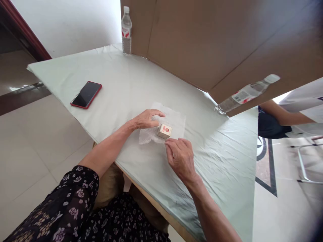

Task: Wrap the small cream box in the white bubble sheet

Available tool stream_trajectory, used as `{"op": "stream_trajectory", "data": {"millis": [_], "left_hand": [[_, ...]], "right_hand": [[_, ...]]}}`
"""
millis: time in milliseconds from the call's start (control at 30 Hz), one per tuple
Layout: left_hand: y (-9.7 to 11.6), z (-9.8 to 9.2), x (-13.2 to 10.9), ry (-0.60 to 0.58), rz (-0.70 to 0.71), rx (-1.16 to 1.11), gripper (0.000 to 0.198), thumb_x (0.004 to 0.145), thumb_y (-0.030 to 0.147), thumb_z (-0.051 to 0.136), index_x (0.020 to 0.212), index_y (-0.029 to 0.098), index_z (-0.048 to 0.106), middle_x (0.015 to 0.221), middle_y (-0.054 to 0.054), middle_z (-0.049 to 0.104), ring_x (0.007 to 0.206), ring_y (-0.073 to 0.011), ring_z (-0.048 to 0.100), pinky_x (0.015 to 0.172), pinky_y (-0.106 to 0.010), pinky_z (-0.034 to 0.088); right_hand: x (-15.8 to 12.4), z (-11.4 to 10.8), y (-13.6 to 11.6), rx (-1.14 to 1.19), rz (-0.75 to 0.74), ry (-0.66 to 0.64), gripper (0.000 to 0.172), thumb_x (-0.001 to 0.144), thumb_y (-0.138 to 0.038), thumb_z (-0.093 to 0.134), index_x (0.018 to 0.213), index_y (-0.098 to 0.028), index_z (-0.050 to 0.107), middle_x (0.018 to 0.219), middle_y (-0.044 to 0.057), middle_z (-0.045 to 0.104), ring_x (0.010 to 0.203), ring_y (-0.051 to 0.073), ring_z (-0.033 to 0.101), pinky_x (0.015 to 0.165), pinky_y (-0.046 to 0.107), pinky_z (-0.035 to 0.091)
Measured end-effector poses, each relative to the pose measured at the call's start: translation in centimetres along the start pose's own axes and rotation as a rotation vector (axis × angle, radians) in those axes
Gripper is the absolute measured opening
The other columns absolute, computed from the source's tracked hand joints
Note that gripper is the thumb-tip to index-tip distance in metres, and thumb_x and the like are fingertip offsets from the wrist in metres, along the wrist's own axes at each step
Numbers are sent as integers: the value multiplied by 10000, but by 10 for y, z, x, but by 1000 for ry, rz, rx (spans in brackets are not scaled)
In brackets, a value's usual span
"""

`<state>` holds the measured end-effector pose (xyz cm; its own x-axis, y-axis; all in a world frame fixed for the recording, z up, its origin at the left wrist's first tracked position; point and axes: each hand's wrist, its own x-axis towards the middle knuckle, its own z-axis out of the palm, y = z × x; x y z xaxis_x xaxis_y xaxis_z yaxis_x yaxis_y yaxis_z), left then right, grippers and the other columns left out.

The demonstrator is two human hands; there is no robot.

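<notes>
A small cream box (165, 131) with a red label stands on a sheet of thin, whitish, translucent wrap (176, 122) spread over the table. My left hand (147, 119) is just to the left of the box, its thumb and fingers apart and nothing between them. Below and right of the box is my right hand (180, 155), its fingers bent and its fingertips at the wrap's near edge, close to the box. Whether those fingertips pinch the wrap is too small to tell.
A phone (86, 95) in a red case lies at the left on the pale tablecloth (121, 80). Water bottles stand at the back (126, 30) and right (246, 95), against a brown cardboard panel (191, 40). Another person's arm (285, 116) shows at the right.
</notes>
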<state>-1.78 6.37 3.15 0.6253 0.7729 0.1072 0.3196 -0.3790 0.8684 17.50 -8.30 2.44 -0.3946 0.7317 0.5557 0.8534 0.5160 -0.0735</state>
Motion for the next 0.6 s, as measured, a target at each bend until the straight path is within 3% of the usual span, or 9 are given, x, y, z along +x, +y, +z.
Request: {"op": "stream_trajectory", "data": {"millis": [100, 233, 400, 600], "left_hand": [[6, -7, -4, -24, 29, -154, 393, 820, 428, 607, 1099, 169, 707, 1280, -93, 683, 1241, -280, 596, 1094, -425, 443], [9, -12, -4, -139, 71, -206, 473, 839, 593, 597, 1052, 187, 712, 1286, -90, 676, 1273, -288, 575, 1115, -436, 408], [6, 0, 0, -164, 77, -22, 427, 681, 519, 779, 947, 194, 697, 1205, -80, 701, 1197, -279, 605, 1072, -412, 425], [3, 16, 1, -99, 42, -82, 209, 804, 378, 654, 777, 172, 633, 1047, -58, 730, 998, -195, 655, 904, -318, 472]], "right_hand": [[10, -6, 9, -13, 37, 17, 108, 961, -134, 542, 948, -211, 616, 942, 42, 767, 836, 193, 676, 918, 376, 422], [21, 1, 25, -21, 128, 1, 135, 990, -186, 496, 917, -213, 607, 971, 51, 760, 851, 200, 663, 845, 363, 402], [35, 19, 48, 108, 259, -56, 155, 974, -262, 492, 875, -221, 604, 1002, 70, 752, 928, 230, 677, 846, 377, 421], [34, 35, 56, 358, 388, -82, 186, 952, -344, 508, 831, -238, 603, 1016, 64, 754, 925, 231, 694, 839, 381, 490]]}}
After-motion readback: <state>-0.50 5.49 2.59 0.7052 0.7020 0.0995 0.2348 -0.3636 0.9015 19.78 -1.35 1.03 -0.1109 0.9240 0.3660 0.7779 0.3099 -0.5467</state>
